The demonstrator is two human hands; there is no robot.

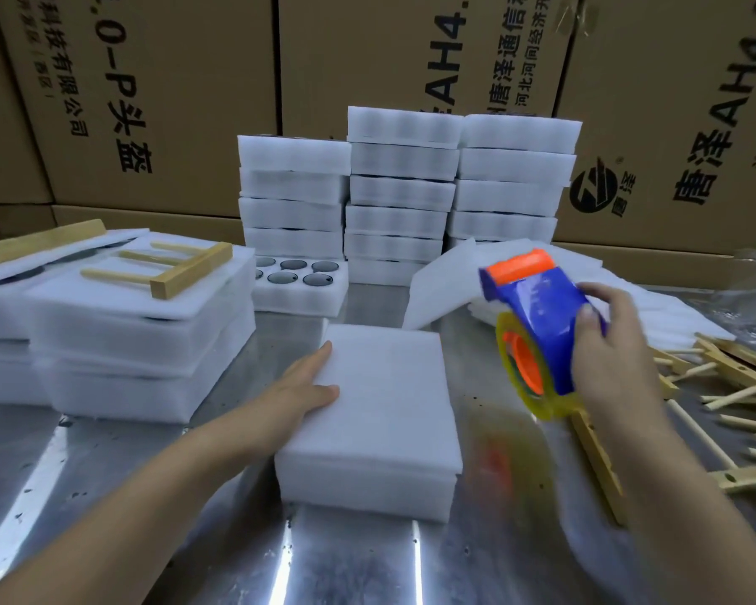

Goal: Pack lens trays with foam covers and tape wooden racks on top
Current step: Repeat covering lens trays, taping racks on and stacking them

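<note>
You are steadying the foam-covered tray [380, 412] with a flat left hand [306, 386], right hand [607, 355] gripping the tape dispenser [537, 325]; taping appears to be awaiting a rack [596, 456].

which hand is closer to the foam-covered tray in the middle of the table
Left. The left hand rests with straight fingers on the left edge of the foam-covered tray, touching it. The right hand is off to its right, apart from it, gripping the tape dispenser.
</note>
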